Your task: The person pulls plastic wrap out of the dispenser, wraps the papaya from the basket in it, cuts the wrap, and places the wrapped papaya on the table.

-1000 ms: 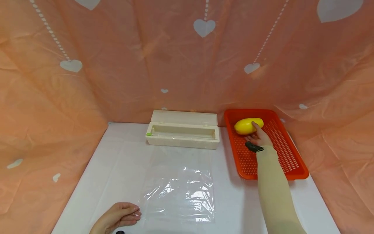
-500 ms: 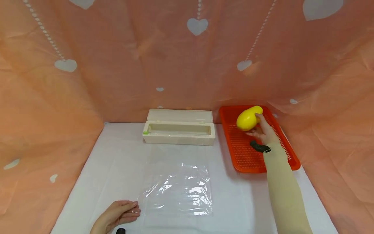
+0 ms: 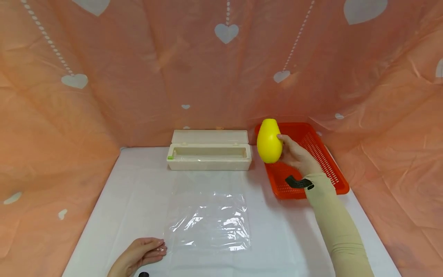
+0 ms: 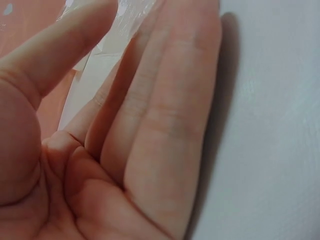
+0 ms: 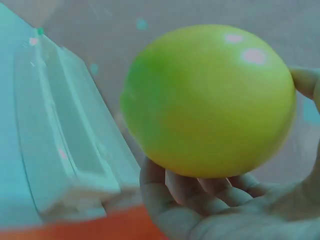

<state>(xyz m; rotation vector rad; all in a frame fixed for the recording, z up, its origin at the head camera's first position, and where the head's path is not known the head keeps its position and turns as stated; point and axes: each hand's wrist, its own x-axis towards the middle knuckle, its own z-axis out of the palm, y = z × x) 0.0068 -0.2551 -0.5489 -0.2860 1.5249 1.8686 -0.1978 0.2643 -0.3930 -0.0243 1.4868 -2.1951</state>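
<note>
My right hand (image 3: pixel 295 154) holds a smooth yellow papaya-shaped fruit (image 3: pixel 269 141) over the left part of the red basket, narrow end up. In the right wrist view the fruit (image 5: pixel 210 102) fills the middle, with the thumb at one side and curled fingers beneath. At the front left, my left hand (image 3: pixel 140 254) pinches the near left corner of a clear sheet of cling film (image 3: pixel 207 227) between thumb and fingers. The film stretches over the white table from a cream cling film box (image 3: pixel 209 164), whose lid stands raised. In the left wrist view the fingertips run out of frame.
The red perforated basket (image 3: pixel 340 188) stands at the back right, beside the film box. A green slider (image 3: pixel 170 157) sits at the box's left end. Behind and at both sides hangs an orange curtain (image 3: pixel 155 77) with white hearts.
My right hand has lifted the yellow fruit out of the basket and moved it left, turning it from lying to upright. My left hand keeps its place at the film's corner.
</note>
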